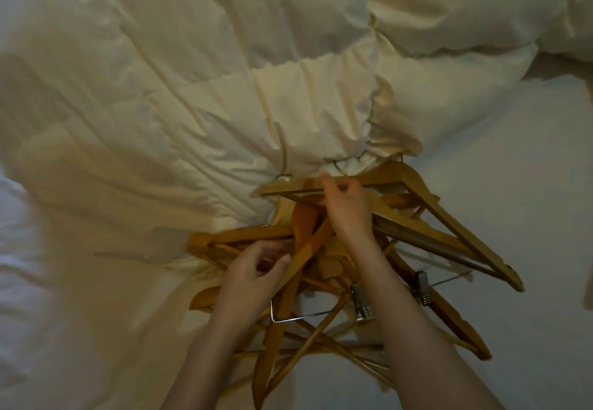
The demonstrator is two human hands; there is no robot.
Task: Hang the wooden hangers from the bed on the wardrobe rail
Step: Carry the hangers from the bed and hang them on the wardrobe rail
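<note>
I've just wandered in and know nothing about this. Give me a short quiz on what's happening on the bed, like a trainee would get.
1. True or false: the wooden hangers lie in one neat row.
2. The left hand and right hand both grip the pile. Which reaches farther from the person? A) left B) right
3. Fill in: some hangers carry metal ___.
Key: 1 false, they form a tangled pile; 2 B; 3 clips.
</note>
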